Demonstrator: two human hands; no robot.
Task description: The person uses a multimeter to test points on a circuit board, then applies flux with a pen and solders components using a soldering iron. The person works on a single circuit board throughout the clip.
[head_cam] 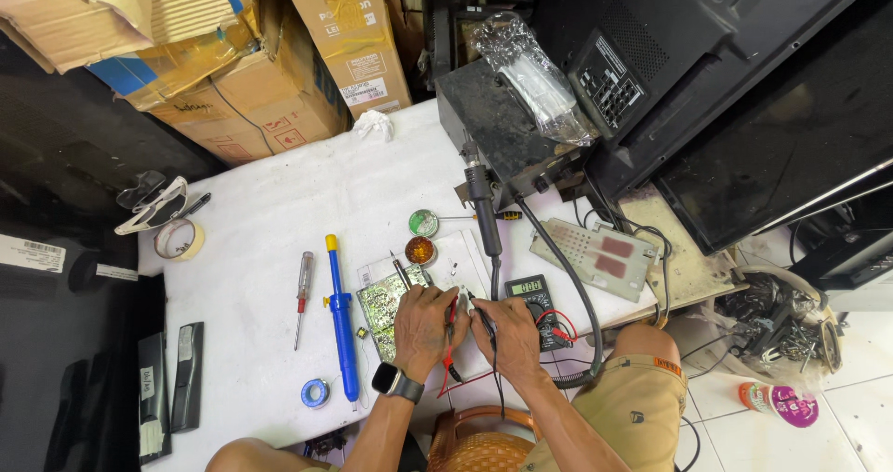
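Left hand [425, 321]: fingers curled shut around a thin red test probe [451, 328], tip pressed down at the green circuit board [389, 305]; a dark square-faced watch [389, 379] with a matte band on the wrist.

Right hand [507, 332]: fingers closed on a slim black test probe [484, 321], just beside the left hand, its tip also at the board.

Circuit board: flat, rectangular, green, studded with small components, lying on the white surface [270, 239] near its front edge, partly under both hands.

Multimeter [535, 300]: dark boxy plastic case with a pale display, just right of the hands, red and black leads coiling from it.

Desoldering pump [340, 323]: long blue tube with a yellow knob, left of the board.

Screwdriver [303, 291]: red translucent handle, thin steel shaft.

Solder spool [315, 393]: small blue ring.

Two round tins [421, 237]: one greenish, one amber, shallow and glossy.

Tape roll [177, 239]: pale ring at the far left edge.

Cardboard boxes [251, 81]: brown, creased, stacked behind.
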